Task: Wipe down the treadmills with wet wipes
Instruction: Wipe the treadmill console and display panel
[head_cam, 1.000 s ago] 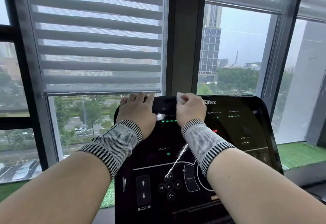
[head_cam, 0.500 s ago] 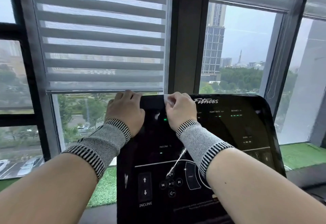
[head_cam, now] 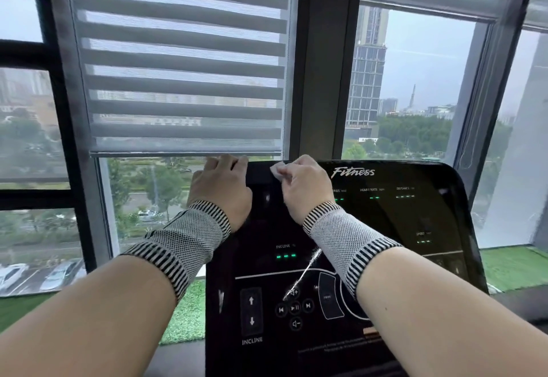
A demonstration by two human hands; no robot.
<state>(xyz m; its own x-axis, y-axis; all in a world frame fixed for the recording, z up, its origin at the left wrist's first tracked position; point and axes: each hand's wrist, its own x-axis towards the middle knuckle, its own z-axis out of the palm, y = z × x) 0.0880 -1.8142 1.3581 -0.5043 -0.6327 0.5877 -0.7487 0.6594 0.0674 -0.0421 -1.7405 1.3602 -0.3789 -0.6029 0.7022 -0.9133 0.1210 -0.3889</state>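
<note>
Right hand (head_cam: 307, 188) grips a white wipe (head_cam: 278, 170) in curled fingers, pressed to the top edge of the treadmill console (head_cam: 400, 258); only one corner of the wipe shows past the knuckles. Left hand (head_cam: 221, 191) grips the console's top left corner, fingers curled over the edge, tips hidden behind it. Console bottom cut off by the frame.

Console (head_cam: 385, 258) face right of hands open — window post (head_cam: 321, 65) and blind (head_cam: 184, 65) close behind top edge.
</note>
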